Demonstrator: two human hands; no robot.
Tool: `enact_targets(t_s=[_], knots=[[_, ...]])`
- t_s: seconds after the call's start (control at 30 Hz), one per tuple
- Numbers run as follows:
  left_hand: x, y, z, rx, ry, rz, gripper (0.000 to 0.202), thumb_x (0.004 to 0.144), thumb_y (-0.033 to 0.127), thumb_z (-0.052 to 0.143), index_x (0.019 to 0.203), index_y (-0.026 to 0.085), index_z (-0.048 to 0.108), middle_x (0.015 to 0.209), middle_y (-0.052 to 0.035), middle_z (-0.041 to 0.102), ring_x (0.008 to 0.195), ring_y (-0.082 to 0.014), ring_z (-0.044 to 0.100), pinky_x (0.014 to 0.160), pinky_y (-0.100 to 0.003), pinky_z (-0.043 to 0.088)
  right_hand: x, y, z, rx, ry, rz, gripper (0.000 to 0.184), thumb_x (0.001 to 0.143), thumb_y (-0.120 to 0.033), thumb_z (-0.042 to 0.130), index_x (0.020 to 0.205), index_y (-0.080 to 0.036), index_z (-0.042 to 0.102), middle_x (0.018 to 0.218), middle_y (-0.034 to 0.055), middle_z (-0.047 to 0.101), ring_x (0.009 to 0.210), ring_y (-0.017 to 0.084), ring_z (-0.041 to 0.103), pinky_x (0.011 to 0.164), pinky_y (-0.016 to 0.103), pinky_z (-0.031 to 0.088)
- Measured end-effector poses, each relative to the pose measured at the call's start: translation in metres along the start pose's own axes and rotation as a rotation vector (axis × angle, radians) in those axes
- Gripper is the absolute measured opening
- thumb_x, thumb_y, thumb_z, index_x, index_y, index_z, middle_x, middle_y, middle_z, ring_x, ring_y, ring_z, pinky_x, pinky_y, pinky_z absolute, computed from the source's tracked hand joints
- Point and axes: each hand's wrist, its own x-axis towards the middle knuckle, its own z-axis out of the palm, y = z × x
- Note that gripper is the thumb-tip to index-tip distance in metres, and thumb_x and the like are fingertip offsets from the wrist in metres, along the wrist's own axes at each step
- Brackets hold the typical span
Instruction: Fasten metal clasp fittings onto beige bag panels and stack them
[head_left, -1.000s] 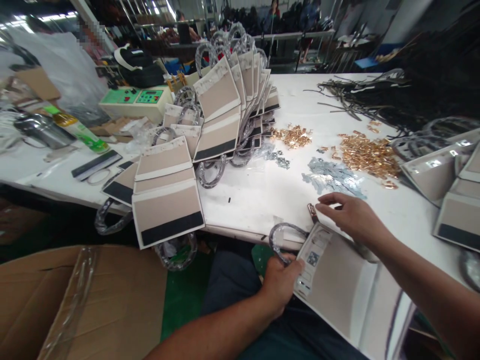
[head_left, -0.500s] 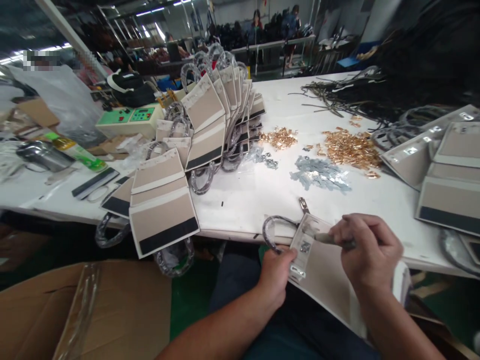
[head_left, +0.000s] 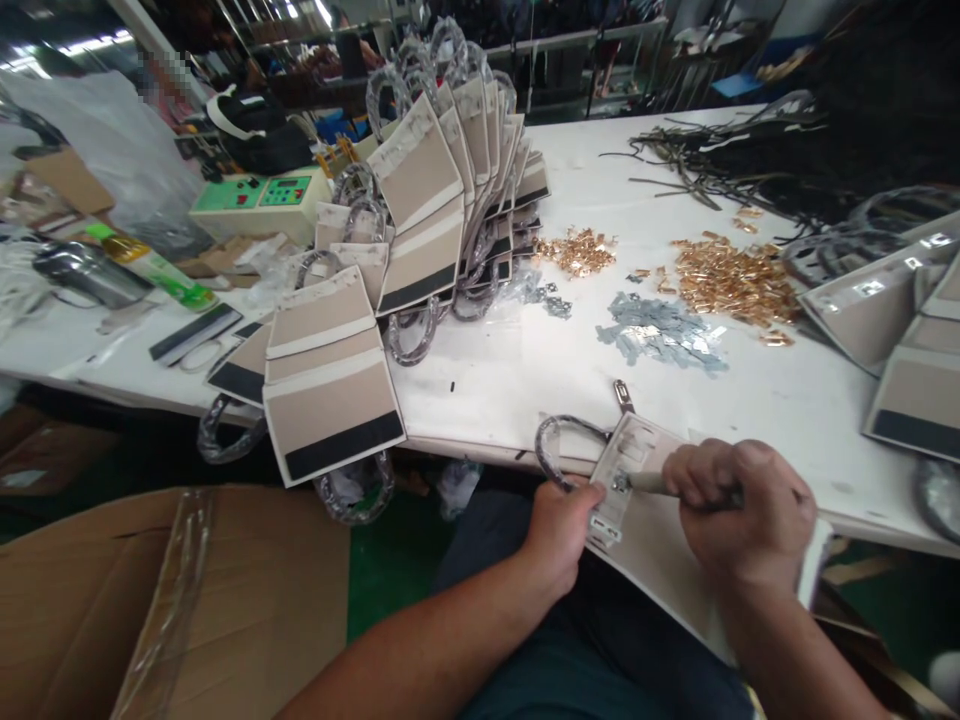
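Observation:
A beige bag panel (head_left: 660, 545) lies tilted over my lap at the table's front edge. My left hand (head_left: 556, 540) is closed on its left edge, thumb on top. In my right hand (head_left: 746, 515), a fist holds a slim grey-beige rod-like tool (head_left: 648, 484); its exact kind does not show. The tool's tip is at a small metal plate (head_left: 621, 482) on the panel. Nearer my left thumb sits another metal plate (head_left: 606, 528). A plastic-wrapped handle (head_left: 551, 455) loops out beyond the panel's left edge, and a metal-ended strap (head_left: 622, 396) sticks out at the top.
Fanned bag panels (head_left: 420, 210) with wrapped handles are stacked on the left; more panels (head_left: 919, 375) lie at right. Gold clips (head_left: 731, 280) and grey metal plates (head_left: 660, 330) form piles. A control box (head_left: 259, 210), bottle (head_left: 161, 275) and cardboard box (head_left: 277, 590) stand left.
The tool tip has shifted from the panel's upper part down to the middle metal plate, and my right fist has turned. My left hand keeps its grip. The view has tipped downward.

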Motion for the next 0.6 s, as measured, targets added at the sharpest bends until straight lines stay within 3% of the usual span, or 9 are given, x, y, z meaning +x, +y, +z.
enact_targets(t_s=[0.13,0.3,0.4,0.6], knots=[[0.002,0.000,-0.002,0.011,-0.042,-0.001,0.024,0.067,0.035,0.080,0.064,0.017,0.064,0.061,-0.0002,0.060,0.060,-0.0149,0.055,0.061,-0.028,0.042,-0.003,0.003,0.008,-0.217,-0.154,-0.044,0.043,0.100,-0.031,0.071,0.063,-0.022,0.050,0.055,-0.0046,0.045,0.050,0.013,0.046,0.052,0.030,0.041],[0.005,0.005,-0.003,-0.003,-0.134,-0.101,0.022,0.065,0.032,0.081,0.068,0.015,0.069,0.067,-0.0046,0.068,0.062,-0.0171,0.061,0.063,-0.029,0.045,0.016,0.001,0.019,-0.654,-0.325,0.095,0.051,0.100,-0.050,0.069,0.060,-0.022,0.054,0.054,-0.0019,0.053,0.053,0.014,0.047,0.053,0.029,0.039],[0.006,0.004,-0.003,-0.019,-0.130,-0.082,0.023,0.064,0.032,0.083,0.066,0.014,0.069,0.067,-0.0047,0.069,0.061,-0.0171,0.061,0.063,-0.029,0.045,0.029,-0.005,0.027,-0.651,-0.387,0.167,0.053,0.099,-0.053,0.068,0.058,-0.023,0.051,0.051,-0.0018,0.052,0.050,0.015,0.046,0.051,0.029,0.039],[0.006,-0.001,-0.001,-0.041,-0.105,-0.048,0.019,0.063,0.031,0.079,0.066,0.015,0.068,0.067,-0.0035,0.068,0.062,-0.0165,0.059,0.063,-0.029,0.043,0.032,-0.014,0.048,-0.710,-0.439,0.140,0.053,0.097,-0.054,0.068,0.056,-0.023,0.051,0.050,-0.0017,0.052,0.049,0.014,0.046,0.053,0.030,0.039]])
